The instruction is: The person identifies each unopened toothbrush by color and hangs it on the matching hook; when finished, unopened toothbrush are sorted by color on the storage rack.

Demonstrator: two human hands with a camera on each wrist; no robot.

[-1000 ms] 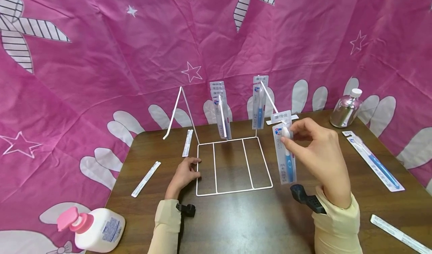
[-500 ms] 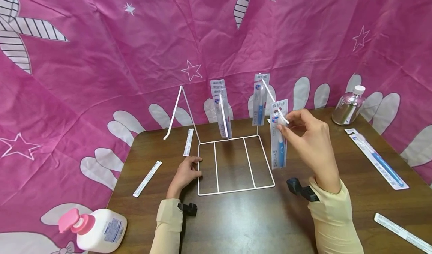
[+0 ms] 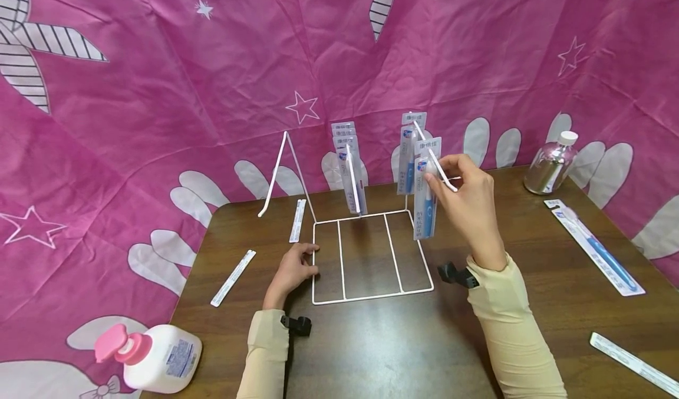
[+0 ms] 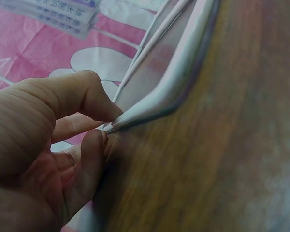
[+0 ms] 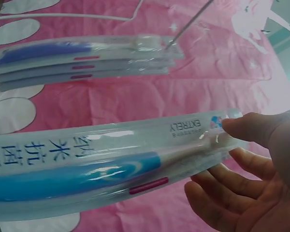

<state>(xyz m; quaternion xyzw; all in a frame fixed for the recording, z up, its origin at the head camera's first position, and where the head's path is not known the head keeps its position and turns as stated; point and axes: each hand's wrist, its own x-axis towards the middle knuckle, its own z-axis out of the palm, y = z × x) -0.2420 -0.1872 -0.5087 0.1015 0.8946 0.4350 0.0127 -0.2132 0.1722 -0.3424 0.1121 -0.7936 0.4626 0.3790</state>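
Note:
My right hand (image 3: 474, 195) pinches the upper part of a packaged toothbrush (image 3: 424, 216) with a blue handle. This pack stands upright at the right prong (image 3: 438, 168) of a white wire rack, and the prong passes through its top. In the right wrist view, thumb and fingers hold the head end of the toothbrush pack (image 5: 72, 181). Behind it, another packaged toothbrush (image 3: 405, 151) hangs on the same prong. Several toothbrush packs (image 3: 347, 175) hang from the middle prong. My left hand (image 3: 289, 274) grips the left rail of the rack's base (image 4: 157, 96) between thumb and finger.
The left prong (image 3: 273, 175) bears nothing. A toothbrush pack (image 3: 596, 249) lies at the right, with a silvery bottle (image 3: 550, 164) behind it. Narrow white packs (image 3: 233, 278) lie on the wooden table (image 3: 371, 352). A pump bottle (image 3: 164, 358) stands front left; a pink cloth hangs behind.
My right hand has moved left and away from me, carrying the toothbrush pack onto the right prong and back along it. The left hand stays on the rack.

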